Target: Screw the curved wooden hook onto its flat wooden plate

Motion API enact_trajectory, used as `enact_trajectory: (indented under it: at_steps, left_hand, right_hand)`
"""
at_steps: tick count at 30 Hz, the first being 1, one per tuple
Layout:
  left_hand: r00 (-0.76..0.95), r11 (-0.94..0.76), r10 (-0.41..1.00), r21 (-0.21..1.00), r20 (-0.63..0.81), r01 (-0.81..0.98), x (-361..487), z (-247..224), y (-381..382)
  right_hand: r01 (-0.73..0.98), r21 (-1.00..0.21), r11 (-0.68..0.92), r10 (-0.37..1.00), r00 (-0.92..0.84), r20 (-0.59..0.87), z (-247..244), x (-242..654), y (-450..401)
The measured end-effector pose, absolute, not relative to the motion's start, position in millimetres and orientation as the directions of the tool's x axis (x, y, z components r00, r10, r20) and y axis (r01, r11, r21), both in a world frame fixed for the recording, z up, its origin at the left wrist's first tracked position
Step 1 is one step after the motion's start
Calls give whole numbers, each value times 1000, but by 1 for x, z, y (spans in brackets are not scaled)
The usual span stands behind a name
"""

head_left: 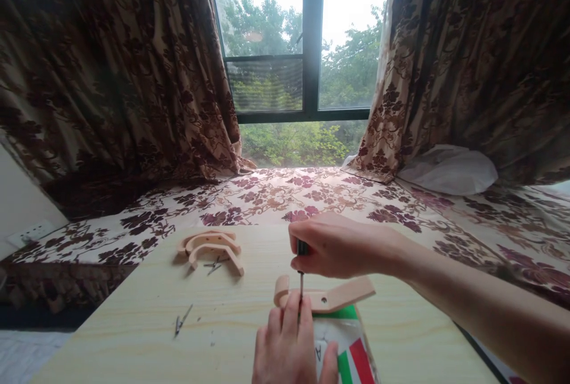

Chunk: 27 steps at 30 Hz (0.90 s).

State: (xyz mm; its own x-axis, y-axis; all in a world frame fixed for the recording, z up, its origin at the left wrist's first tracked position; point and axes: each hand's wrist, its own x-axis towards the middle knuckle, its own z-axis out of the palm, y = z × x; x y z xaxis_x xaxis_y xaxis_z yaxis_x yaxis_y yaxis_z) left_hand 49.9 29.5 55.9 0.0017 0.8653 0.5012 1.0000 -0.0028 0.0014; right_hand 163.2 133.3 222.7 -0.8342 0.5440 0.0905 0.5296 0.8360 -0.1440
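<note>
My right hand (325, 244) is wrapped round the dark handle of a screwdriver (301, 280), which stands upright with its shaft pointing down. Below it lies a curved wooden piece (341, 296) with a dark hole in its flat part. The screwdriver's tip is hidden at the fingertips of my left hand (289, 336). Those fingers are stretched out and press on the wooden piece's near edge, with the thumb apart. Under my left hand and the wood is a flat packet (341, 336) with white, green and red areas.
Several curved wooden pieces (216, 247) lie at the back left of the pale wooden table (146, 313), with screws (215, 265) beside them. More screws (181, 320) lie nearer. Behind the table are a floral-covered ledge (267, 194), curtains and a window.
</note>
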Motion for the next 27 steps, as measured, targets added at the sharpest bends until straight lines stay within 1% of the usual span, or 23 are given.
enact_trajectory:
  at_steps: [2,5,8,12,14,17,19,21,24,27]
  left_hand:
    - [2,-9,871,13,491,1000,50,57,29]
    - [7,-14,876,11,483,1000,51,59,27]
    - [2,14,877,-29,480,999,55,60,25]
    - [-3,31,889,-55,458,998,59,61,23]
    - [-3,25,891,-42,454,999,58,62,23]
    - [0,-7,889,14,458,1000,55,62,23]
    - [9,-42,894,63,447,997,51,61,25]
    - [32,-79,899,90,437,993,48,61,26]
    - [38,-88,895,94,445,992,45,58,27]
    - [44,-88,879,71,475,994,43,55,28]
  right_hand:
    - [538,-169,826,555,-828,77,223,164,134]
    - [479,-183,858,495,-867,52,226,166,134]
    - [468,-147,871,481,-874,69,227,166,134]
    - [523,-66,850,527,-844,96,227,161,134]
    - [517,-70,853,521,-850,74,229,159,133]
    - [453,-103,885,460,-886,58,230,157,131]
    - [446,-76,892,451,-888,86,228,155,130]
    - [481,-38,876,482,-866,132,224,153,129]
    - [516,-43,855,515,-838,180,221,152,129]
    - [446,-105,889,458,-873,167,222,155,130]
